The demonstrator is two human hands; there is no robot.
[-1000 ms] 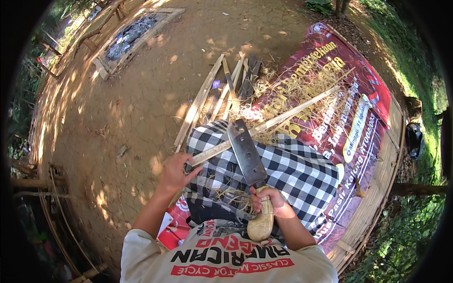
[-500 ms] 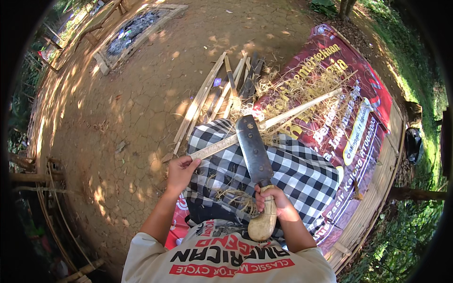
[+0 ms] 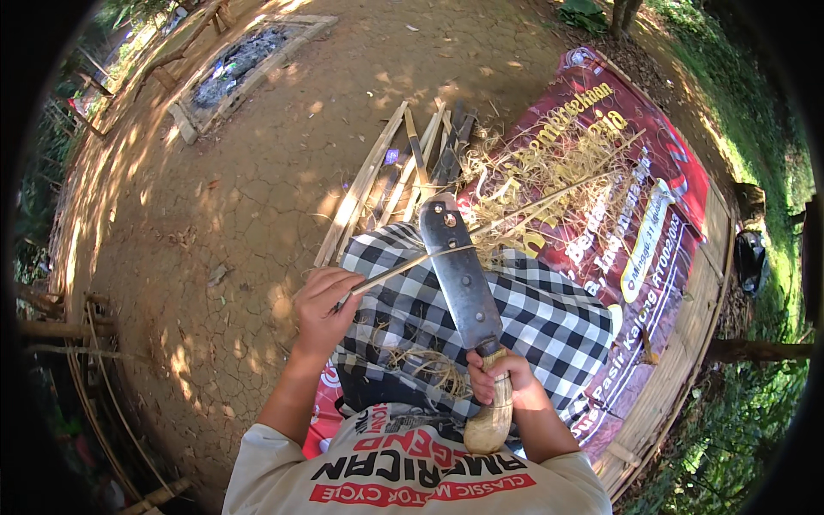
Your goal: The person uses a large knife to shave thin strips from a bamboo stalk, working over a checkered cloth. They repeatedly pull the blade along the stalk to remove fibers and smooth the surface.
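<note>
Mid-frame, the left hand (image 3: 322, 300) pinches a thin bamboo strip (image 3: 481, 232). The right hand (image 3: 498, 378) grips a machete (image 3: 459, 275) crossing the strip above a checkered cloth (image 3: 549, 318)

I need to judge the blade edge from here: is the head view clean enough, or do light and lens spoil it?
Head view: dappled sun mottles the dirt ground; the blade and bamboo strip lie in even shade, sharp, without glare. Fisheye bends the mat edge, and black corners ring the picture. The left hand and right hand show no blur.
</note>
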